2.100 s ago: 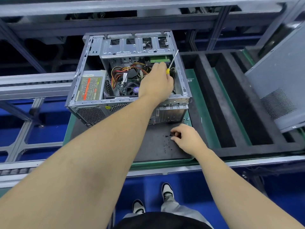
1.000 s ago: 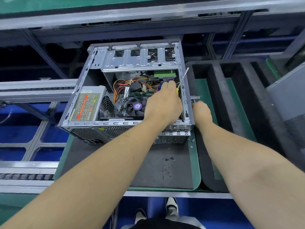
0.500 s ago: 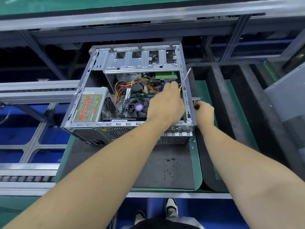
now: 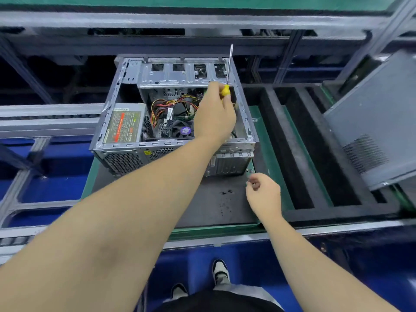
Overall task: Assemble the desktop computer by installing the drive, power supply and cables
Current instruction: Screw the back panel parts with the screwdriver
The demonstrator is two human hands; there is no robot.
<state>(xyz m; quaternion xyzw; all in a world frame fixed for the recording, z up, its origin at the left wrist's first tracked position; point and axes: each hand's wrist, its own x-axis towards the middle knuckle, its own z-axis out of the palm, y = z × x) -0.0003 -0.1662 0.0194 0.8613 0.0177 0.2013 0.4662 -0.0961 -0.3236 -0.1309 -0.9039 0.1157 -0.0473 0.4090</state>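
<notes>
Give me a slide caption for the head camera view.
Left hand grips a screwdriver over the open computer case; right hand reaches toward loose screws.

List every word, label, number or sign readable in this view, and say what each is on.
No text is legible.
Power supply label: red band and rows of print, too blurred to read.
Yellow warning sticker on the computer case: a sign only, symbol unclear.
Purple fan hub sticker: too small to read.

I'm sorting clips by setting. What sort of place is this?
Probably a factory assembly line: the open computer case sits on a green pallet between metal conveyor rails, beside slotted black foam trays.
</notes>
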